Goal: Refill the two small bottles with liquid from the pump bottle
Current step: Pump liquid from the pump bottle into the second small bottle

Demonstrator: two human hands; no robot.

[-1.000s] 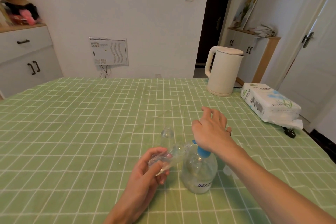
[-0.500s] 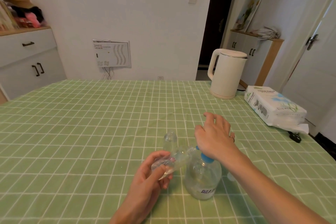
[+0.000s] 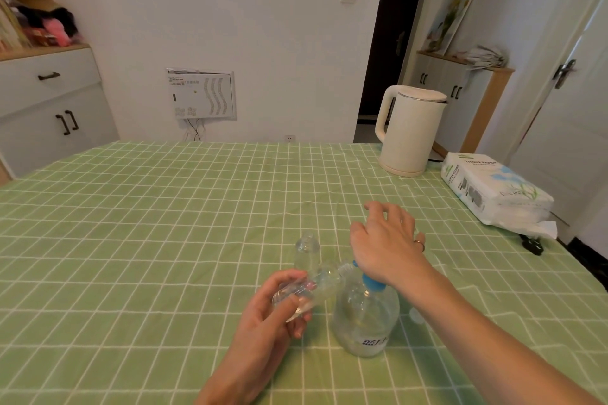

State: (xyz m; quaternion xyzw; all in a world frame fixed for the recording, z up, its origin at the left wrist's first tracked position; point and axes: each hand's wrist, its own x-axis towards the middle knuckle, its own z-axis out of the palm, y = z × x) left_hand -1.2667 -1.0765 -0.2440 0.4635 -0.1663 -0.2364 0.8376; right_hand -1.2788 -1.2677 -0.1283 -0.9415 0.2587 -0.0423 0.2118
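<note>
Small bottles first, from my left. The tilted small bottle (image 3: pixel 316 286) lies nearly on its side in the left hand (image 3: pixel 263 316), fingers and thumb wrapped round its lower half. Its open neck points right, up against the spout under the other palm. Just behind it the upright small bottle (image 3: pixel 307 251) stands uncapped on the green checked tablecloth (image 3: pixel 164 223). Next I see the clear pump bottle (image 3: pixel 365 322), standing on the cloth close to the tilted one. The right hand (image 3: pixel 385 243) rests palm down on its top, fingers spread and loose, gripping nothing. Farther right and back sit a cream kettle (image 3: pixel 409 131) and a tissue pack (image 3: pixel 493 194).
</note>
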